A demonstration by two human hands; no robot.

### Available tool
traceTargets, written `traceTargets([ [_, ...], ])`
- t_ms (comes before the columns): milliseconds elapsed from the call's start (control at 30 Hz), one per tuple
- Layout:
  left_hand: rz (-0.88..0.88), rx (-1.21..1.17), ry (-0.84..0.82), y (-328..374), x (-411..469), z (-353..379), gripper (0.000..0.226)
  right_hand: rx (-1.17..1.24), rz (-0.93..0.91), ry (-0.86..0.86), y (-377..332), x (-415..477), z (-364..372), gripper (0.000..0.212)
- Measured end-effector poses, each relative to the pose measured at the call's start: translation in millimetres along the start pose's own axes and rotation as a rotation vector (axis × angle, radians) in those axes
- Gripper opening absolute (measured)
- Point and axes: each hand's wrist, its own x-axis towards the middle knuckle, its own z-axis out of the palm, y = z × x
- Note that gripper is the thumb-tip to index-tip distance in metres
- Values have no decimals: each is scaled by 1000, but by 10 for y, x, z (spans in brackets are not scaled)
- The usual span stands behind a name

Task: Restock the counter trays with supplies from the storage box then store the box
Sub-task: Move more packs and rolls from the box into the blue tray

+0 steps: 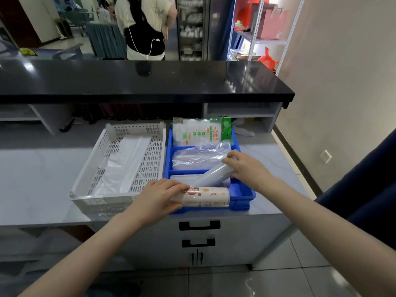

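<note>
Two hands work at the blue tray (243, 197), centre frame on the grey counter (42, 189). The left hand (159, 198) has its grip clamped on a printed roll (206, 197) lying across the tray's near edge. The right hand (246, 168) grips a clear roll (211, 175), tilted in the near compartment. Left of the tray, touching it, sits a white basket (158, 151) holding plastic bags (126, 161).
</note>
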Motion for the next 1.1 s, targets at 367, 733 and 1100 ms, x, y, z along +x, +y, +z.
traceTargets([
  [367,-56,-40,-85,52,479,343,51,32,215,141,325,-349,-292,52],
  [733,-208,47,248,-87,453,395,31,235,253,27,97,-188,50,52],
  [1100,-174,39,-10,-134,410,476,54,298,222,-172,-101,-159,355,55],
])
